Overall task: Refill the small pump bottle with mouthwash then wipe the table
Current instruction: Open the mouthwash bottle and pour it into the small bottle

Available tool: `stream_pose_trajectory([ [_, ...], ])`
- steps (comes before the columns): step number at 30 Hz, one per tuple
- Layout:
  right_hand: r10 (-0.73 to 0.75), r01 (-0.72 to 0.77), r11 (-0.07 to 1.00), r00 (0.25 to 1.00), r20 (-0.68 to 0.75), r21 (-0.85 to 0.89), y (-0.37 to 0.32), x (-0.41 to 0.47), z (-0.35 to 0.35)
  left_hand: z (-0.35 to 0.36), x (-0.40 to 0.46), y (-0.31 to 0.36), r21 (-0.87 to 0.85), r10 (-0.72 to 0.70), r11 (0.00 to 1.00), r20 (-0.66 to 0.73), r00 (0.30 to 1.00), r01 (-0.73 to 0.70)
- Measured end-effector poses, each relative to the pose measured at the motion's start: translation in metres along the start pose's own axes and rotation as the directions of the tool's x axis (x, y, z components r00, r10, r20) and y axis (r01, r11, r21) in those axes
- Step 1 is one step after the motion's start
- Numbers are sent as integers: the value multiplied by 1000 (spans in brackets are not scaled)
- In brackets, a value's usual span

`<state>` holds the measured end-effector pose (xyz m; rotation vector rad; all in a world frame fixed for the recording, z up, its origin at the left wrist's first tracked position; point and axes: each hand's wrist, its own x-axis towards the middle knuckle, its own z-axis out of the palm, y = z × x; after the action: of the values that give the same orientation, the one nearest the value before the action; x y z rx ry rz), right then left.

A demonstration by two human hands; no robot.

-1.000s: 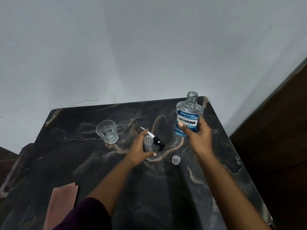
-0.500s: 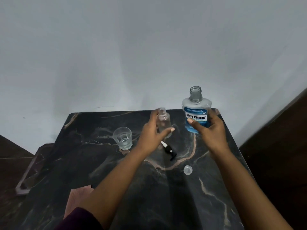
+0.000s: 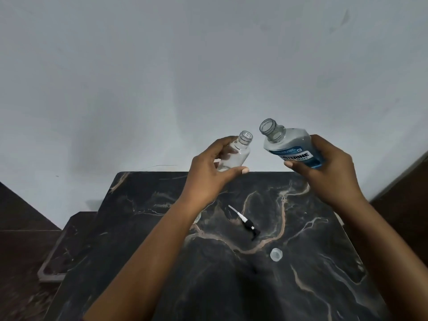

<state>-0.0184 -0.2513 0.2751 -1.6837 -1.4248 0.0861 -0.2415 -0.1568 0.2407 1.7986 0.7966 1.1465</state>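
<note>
We hold the small pump bottle (image 3: 235, 152) in our left hand (image 3: 209, 176), its grip wrapped round the body, above the tabletop's (image 3: 312, 269) far edge. Our right hand (image 3: 328, 172) clasps the mouthwash bottle (image 3: 290, 145), tilted toward it, necks apart. The narrow neck may miss the stream and spill. Below the small bottle lie the pump head (image 3: 245, 222) and a cap (image 3: 276, 254) on dark veined marble, beneath a plain pale wall (image 3: 162, 66).

Uncapped clear small pump bottle (image 3: 236, 152) and open, blue-labelled mouthwash bottle (image 3: 290, 147) tilt toward each other, mouths close, above the dark marble table (image 3: 301, 286).
</note>
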Motion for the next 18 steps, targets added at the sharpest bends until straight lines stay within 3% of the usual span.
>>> stream_pose_trajectory([
  [7, -56, 58, 992, 998, 22, -116, -12, -6, 1, -1, -9, 4, -33, 5, 999, 1, 1000, -5],
  [18, -98, 78, 959, 993, -59, -274, -17, -8, -6, 3, -14, 9, -70, -6, 998, -5, 1000, 6],
])
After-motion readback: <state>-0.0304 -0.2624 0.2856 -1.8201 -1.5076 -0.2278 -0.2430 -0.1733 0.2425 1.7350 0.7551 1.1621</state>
